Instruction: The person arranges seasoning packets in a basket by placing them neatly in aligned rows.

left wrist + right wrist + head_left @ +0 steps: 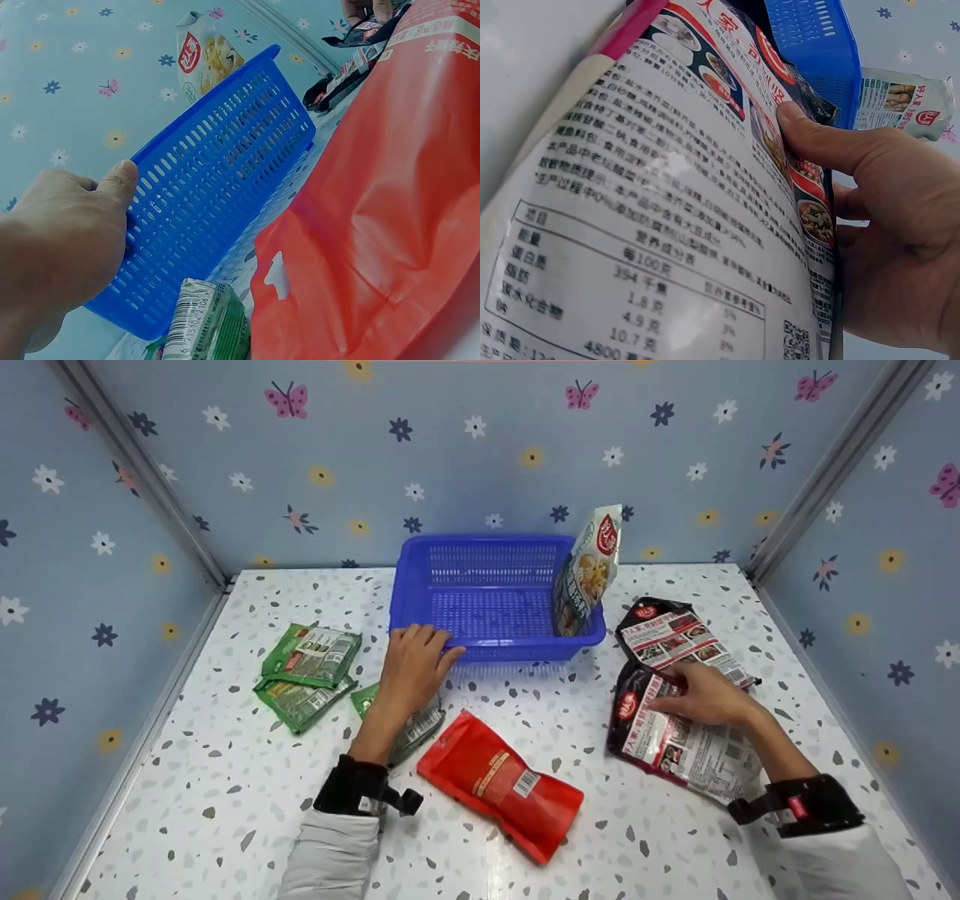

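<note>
My left hand [412, 671] grips the near-left rim of a blue plastic basket [517, 643], with the thumb over the rim in the left wrist view. Inside the basket, a pale food pouch [589, 574] stands upright against the right end. On the right, my right hand [705, 694] pinches the upper edge of a black-and-white food pouch [697, 754]. The right wrist view shows the thumb on this pouch's printed face [705, 172] and fingers behind its edge. A second black-and-white pouch [686, 634] lies just beyond it.
A red pouch [502, 787] lies between the forearms. Two green packets [315, 656] overlap at the left, and another green packet [420, 727] is partly hidden beneath the left forearm. Patterned wall panels [480, 457] enclose the speckled tabletop [247, 817] at the back and sides.
</note>
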Available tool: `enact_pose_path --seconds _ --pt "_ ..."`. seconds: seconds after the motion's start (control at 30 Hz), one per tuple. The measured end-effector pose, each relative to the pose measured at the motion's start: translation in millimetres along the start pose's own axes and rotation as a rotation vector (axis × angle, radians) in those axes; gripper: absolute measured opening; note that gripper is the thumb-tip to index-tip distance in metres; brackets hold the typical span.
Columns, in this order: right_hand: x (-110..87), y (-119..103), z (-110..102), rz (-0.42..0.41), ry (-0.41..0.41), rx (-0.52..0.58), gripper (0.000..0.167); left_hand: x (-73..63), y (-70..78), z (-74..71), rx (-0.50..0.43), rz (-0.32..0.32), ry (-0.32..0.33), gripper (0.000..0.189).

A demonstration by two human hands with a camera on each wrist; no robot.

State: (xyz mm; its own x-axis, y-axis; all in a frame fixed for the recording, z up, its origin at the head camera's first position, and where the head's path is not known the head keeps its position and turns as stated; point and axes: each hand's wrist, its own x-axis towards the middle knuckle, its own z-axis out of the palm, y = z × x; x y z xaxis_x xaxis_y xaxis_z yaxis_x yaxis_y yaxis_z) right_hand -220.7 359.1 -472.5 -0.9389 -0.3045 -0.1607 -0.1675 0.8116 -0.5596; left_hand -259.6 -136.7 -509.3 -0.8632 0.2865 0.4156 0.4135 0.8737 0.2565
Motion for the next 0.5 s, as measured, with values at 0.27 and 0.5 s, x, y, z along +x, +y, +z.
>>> enact_pose_path --seconds 0.27,0.5 --pt "-0.1 -0.1 -3.4 -0.02 0.024 0.036 0.04 -0.1 -0.9 -0.6 -0.01 -0.005 -0.006 0.05" --pt "-3.4 -2.2 -5.0 -0.011 0.012 0.14 0.044 0.2 0.3 -0.7 -0.005 -0.005 -0.009 0.05"
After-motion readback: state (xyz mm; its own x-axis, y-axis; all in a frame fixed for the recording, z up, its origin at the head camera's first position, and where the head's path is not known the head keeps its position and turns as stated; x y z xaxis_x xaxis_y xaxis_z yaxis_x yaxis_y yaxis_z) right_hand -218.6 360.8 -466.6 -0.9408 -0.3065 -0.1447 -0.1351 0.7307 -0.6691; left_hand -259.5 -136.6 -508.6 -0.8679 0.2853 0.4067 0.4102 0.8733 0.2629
